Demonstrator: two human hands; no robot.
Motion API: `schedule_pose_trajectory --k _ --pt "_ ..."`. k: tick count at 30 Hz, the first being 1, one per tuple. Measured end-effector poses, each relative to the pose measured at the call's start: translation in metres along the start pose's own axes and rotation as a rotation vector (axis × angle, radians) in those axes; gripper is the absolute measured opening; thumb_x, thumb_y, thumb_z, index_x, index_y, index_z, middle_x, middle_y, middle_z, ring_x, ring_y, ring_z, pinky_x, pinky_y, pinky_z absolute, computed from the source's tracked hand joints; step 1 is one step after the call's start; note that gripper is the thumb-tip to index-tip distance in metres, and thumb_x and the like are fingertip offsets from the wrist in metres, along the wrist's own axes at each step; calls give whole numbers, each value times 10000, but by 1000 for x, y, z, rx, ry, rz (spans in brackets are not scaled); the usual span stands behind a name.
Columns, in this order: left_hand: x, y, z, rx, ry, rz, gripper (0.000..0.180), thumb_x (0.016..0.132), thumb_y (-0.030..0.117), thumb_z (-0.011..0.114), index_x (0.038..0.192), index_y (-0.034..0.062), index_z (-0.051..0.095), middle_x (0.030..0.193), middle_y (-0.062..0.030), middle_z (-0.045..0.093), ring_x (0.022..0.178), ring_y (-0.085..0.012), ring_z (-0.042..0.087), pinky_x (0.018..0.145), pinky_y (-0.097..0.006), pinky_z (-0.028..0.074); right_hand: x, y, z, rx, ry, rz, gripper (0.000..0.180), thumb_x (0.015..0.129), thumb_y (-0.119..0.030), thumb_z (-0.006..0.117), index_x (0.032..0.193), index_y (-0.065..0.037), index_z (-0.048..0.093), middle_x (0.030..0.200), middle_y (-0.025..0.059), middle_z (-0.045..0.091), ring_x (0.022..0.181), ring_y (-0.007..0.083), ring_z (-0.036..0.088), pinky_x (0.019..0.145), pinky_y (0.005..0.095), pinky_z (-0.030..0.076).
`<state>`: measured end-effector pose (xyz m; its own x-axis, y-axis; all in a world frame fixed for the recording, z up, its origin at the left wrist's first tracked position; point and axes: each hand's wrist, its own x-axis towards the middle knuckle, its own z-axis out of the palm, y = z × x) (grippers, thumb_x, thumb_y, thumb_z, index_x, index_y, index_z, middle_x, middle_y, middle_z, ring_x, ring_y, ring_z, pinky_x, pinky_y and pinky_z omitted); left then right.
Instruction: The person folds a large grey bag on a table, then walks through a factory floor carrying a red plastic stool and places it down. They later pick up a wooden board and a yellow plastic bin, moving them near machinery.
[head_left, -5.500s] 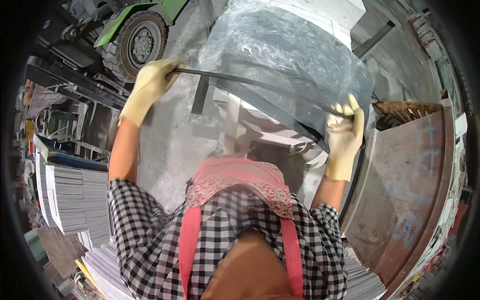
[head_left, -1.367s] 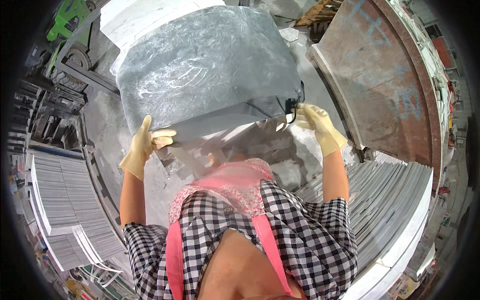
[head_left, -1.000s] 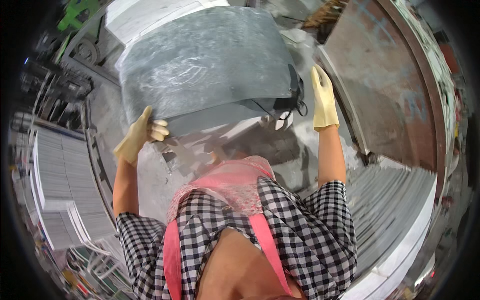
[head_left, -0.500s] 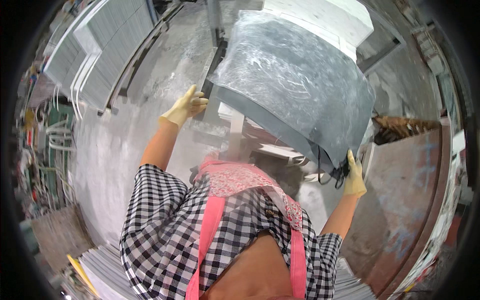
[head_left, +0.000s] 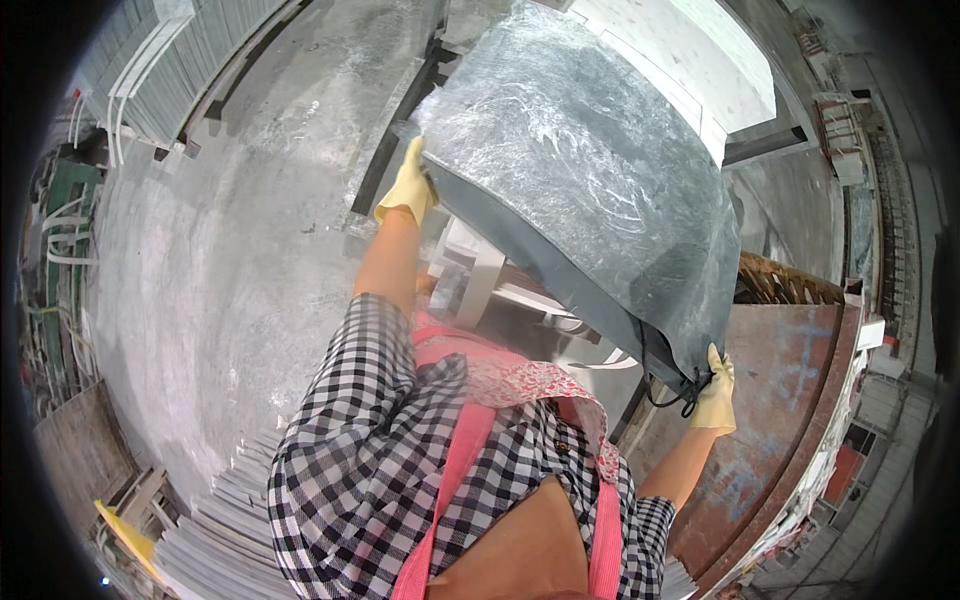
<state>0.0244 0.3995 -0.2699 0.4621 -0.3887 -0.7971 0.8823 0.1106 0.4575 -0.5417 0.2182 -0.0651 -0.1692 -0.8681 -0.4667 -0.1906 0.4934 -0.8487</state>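
Observation:
A dark grey flexible sheet (head_left: 590, 150), smeared with white dust, stretches out in front of me, its near edge hanging down in a fold. My left hand (head_left: 409, 185), in a pale yellow rubber glove, grips its left corner with the thumb up. At the right corner my right hand (head_left: 716, 392), gloved alike, is closed round the edge. Thin black cords (head_left: 688, 392) dangle there beside the fingers. White slabs or boards (head_left: 690, 60) show beyond the sheet's far edge.
A metal frame (head_left: 392, 140) stands left of the sheet. Stacked grey-white panels (head_left: 190, 60) lie at far left, more panels (head_left: 225, 535) at lower left. On the right is a rusty brown metal plate (head_left: 780, 400). White pieces (head_left: 475, 260) lie under the sheet's near edge.
My left hand, apart from the sheet with fingers spread before, has closed on its left corner. The right hand keeps its hold and sits slightly lower. The view has shifted.

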Motion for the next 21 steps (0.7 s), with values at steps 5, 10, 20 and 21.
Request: schedule_pose_trajectory --k 5,10,20,21 --pt "-1 43 -1 -364 -141 152 598 977 444 622 1401 25 567 1420 -160 593 1278 -350 579 1099 -483 456 -11 4 13 -26 -77 18 240 961 -91 684 1152 35 611 1065 128 692 880 249 698 781 390 602" --pt "6 94 -18 187 -195 330 470 913 269 735 1253 -40 638 1215 -191 689 1081 -327 682 943 -423 559 8 30 20 -15 -194 -43 186 961 -95 695 1099 14 636 1009 97 702 833 196 691 730 328 581" --pt "-52 168 -87 1483 1 1360 557 790 -115 646 1341 -48 595 1216 -244 692 1184 -286 664 1019 -370 497 -5 50 11 12 -254 -121 539 935 -21 660 1453 20 516 1313 140 647 1138 225 646 985 325 512" --pt "-56 166 -102 1599 102 1266 552 789 -110 656 1335 -55 594 1234 -233 687 1202 -281 650 1038 -366 483 -16 55 15 -15 -241 -141 577 928 -18 659 1481 0 496 1374 138 617 1207 230 617 1046 326 479"
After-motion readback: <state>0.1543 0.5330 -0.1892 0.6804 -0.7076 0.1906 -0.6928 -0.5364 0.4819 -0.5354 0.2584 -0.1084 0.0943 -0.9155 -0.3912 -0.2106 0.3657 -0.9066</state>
